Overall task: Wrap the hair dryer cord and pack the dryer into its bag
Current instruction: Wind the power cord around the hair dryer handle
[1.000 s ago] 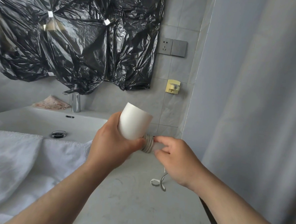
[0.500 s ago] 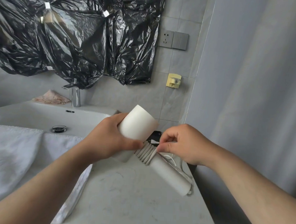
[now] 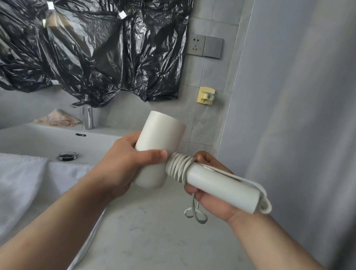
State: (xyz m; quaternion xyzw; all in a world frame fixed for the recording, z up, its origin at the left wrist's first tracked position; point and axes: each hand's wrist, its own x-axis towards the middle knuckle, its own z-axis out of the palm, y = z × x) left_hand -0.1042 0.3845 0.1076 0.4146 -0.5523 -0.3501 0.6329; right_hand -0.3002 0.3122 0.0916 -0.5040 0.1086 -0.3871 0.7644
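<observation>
head: smooth cylindrical dryer, seemingly plastic; flat cord coiled.

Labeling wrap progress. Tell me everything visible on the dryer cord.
The cord is off-white, flat-looking, rubbery. Several tight turns sit round the handle where it meets the barrel. One run lies along the handle's top and bends round its end. A loose loop hangs below the right hand, which grips the handle, a finger at the coil. The left hand holds the barrel, thumb beside the coil. No plug shows.
</observation>
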